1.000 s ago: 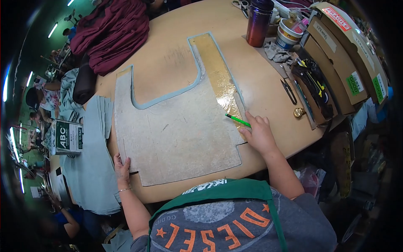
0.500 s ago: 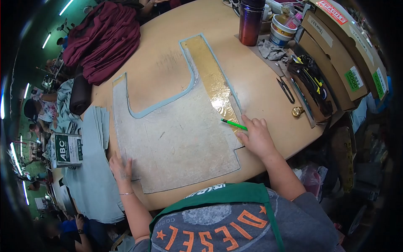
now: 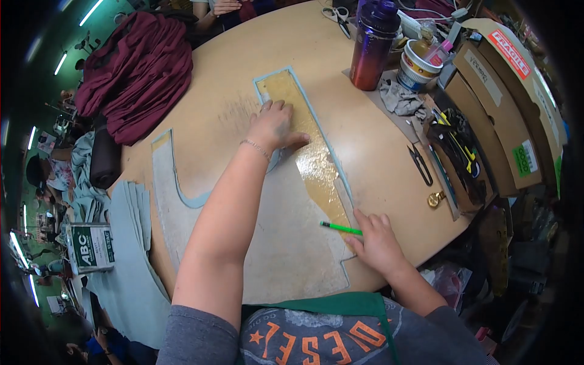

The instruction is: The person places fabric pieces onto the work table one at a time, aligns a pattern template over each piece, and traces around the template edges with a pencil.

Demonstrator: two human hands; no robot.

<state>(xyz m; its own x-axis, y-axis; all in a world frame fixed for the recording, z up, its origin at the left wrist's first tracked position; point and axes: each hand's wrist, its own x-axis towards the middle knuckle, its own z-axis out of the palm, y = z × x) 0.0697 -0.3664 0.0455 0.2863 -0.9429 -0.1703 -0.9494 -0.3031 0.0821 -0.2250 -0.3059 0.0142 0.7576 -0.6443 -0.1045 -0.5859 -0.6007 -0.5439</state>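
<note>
The left hand (image 3: pixel 272 126) has left the near-left side of the flat pattern template (image 3: pixel 298 246) and now lies on its long upper arm, over the gold strip (image 3: pixel 313 163), thumb spread apart from the fingers; the right hand (image 3: pixel 378 242) stays at the template's right side, finger and thumb clamped on a green pencil (image 3: pixel 336 227); the template lies along the near edge of the worktop (image 3: pixel 216 70), its long arm reaching towards the far edge; contact now seems to steady that arm, leaving the near-left side unheld; snips (image 3: pixel 420 165) lie towards the worktop's right edge
</note>
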